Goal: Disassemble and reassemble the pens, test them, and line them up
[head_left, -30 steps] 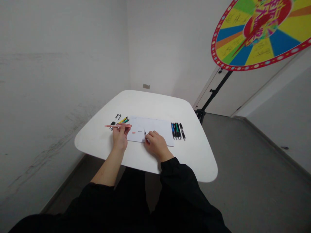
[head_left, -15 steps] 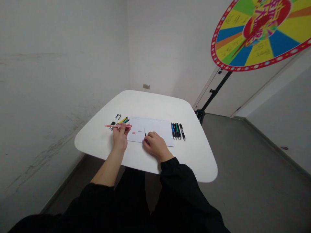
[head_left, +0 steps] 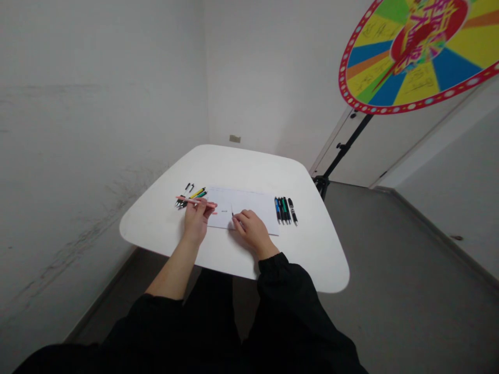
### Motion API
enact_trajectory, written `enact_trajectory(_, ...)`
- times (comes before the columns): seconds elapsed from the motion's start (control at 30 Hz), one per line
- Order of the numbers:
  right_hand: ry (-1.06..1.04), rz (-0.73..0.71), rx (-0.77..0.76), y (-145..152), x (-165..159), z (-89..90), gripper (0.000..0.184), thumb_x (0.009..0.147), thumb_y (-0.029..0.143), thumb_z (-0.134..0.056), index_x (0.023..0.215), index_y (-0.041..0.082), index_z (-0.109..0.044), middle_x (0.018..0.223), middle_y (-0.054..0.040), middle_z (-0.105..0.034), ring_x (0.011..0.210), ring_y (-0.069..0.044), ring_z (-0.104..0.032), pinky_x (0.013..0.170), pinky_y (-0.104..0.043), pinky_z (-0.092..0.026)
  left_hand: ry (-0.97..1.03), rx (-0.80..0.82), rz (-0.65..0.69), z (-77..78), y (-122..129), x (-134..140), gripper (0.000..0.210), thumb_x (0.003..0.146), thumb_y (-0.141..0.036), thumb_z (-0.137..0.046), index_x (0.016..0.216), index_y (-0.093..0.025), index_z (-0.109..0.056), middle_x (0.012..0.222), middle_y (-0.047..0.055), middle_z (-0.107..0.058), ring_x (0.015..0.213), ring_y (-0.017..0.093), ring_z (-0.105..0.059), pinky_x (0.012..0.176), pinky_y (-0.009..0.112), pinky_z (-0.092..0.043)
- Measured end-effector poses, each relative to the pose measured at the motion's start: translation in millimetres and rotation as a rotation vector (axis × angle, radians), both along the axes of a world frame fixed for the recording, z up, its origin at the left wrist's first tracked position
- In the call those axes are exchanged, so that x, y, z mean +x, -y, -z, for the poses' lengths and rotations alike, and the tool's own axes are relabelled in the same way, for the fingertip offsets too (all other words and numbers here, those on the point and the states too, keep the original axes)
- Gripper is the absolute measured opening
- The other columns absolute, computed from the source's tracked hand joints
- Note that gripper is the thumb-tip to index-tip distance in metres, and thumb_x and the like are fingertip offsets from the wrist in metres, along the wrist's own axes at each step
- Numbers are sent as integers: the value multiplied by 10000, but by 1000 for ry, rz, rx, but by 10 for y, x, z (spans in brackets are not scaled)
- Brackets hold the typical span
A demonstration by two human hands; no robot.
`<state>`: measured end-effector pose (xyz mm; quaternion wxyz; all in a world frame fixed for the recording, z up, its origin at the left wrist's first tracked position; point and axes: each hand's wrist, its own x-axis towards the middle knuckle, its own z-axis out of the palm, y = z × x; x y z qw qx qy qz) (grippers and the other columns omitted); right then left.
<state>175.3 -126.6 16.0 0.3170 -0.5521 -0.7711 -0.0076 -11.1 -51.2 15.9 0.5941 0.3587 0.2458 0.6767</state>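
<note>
My left hand is closed around a pink pen barrel, held tilted over the left edge of the white paper. Low over the paper, my right hand has its thumb and fingers pinched at the lower end of a thin pen refill, pale above and dark below. Between the hands, a small spring lies on the paper. A tiny pink pen part shows beside it, partly covered by the left hand's pen.
Several pens lie side by side to the paper's right. More pens and pen parts lie on the left of the white table. A colourful prize wheel on a black stand is behind, at right.
My left hand has moved slightly right, and the pink barrel now tilts down toward its right end. My right hand's fingers have shifted a little at the refill's lower end.
</note>
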Motion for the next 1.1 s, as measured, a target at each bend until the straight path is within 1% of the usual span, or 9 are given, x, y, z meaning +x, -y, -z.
enact_trajectory(0.13, -246, -19, 42, -22, 17, 3, 265, 1050, 279, -475, 988, 207, -723, 907, -72, -685, 907, -220, -621, 842, -353, -496, -36, -39, 149, -43, 79, 30, 523, 684, -489, -935, 917, -193, -572, 694, -7, -707, 693, 145, -717, 676, 238, -569)
enact_trajectory(0.3, -525, -45, 41, 8, 3, -35, 209, 1013, 322, -546, 975, 208, -718, 859, -37, -694, 758, -170, -623, 707, -303, -495, -184, -47, 343, -56, 165, 35, 532, 725, -508, -895, 1003, -174, -588, 588, -42, -633, 579, 142, -650, 577, 234, -500)
enact_trajectory(0.4, -584, -110, 34, 49, -29, -49, 165, 966, 347, -634, 913, 205, -699, 798, -18, -679, 688, -150, -612, 658, -287, -500, -254, -38, 387, -53, 198, 42, 588, 743, -467, -883, 1130, -170, -554, 593, -47, -638, 567, 152, -643, 577, 246, -484)
enact_trajectory(0.47, -599, -170, 40, 81, -56, -67, 158, 940, 363, -686, 967, 208, -700, 806, -16, -682, 674, -144, -617, 638, -279, -515, -276, -37, 391, -57, 214, 51, 741, 733, -436, -889, 1297, -167, -491, 624, -47, -662, 564, 156, -641, 589, 260, -491)
enact_trajectory(0.6, -481, -296, 115, 125, -99, -108, 201, 949, 346, -707, 1117, 235, -710, 872, -28, -684, 734, -147, -638, 692, -288, -552, -285, -31, 366, -84, 243, 64, 1147, 721, -408, -899, 1601, -195, -196, 683, -46, -692, 572, 161, -652, 604, 269, -498)
enact_trajectory(0.7, -336, -326, 235, 112, -117, -102, 154, 976, 289, -671, 1110, 233, -722, 895, -49, -677, 787, -163, -639, 717, -300, -551, -285, -11, 341, -93, 254, 62, 1250, 739, -406, -892, 1652, -221, -59, 682, -55, -686, 562, 144, -639, 606, 258, -486)
enact_trajectory(0.8, -183, -261, 346, 90, -130, -86, 120, 990, 241, -640, 1077, 232, -723, 898, -64, -692, 831, -187, -633, 731, -322, -546, -299, 23, 368, -69, 245, 61, 1204, 764, -432, -879, 1654, -220, -96, 680, -54, -684, 578, 139, -635, 620, 255, -485)
enact_trajectory(0.93, -1, -213, 440, 103, -150, -118, 150, 988, 190, -629, 1108, 236, -708, 910, -63, -707, 836, -194, -616, 725, -330, -538, -318, 34, 404, -13, 220, 67, 1039, 782, -453, -869, 1601, -196, -284, 669, -59, -669, 605, 131, -631, 661, 258, -485)
enact_trajectory(1.1, 80, -201, 516, 145, -153, -147, 218, 1006, 164, -601, 1202, 218, -679, 910, -58, -716, 825, -183, -621, 713, -318, -532, -328, 29, 421, -3, 225, 68, 951, 806, -490, -838, 1568, -199, -348, 718, -40, -692, 640, 142, -647, 693, 282, -508)
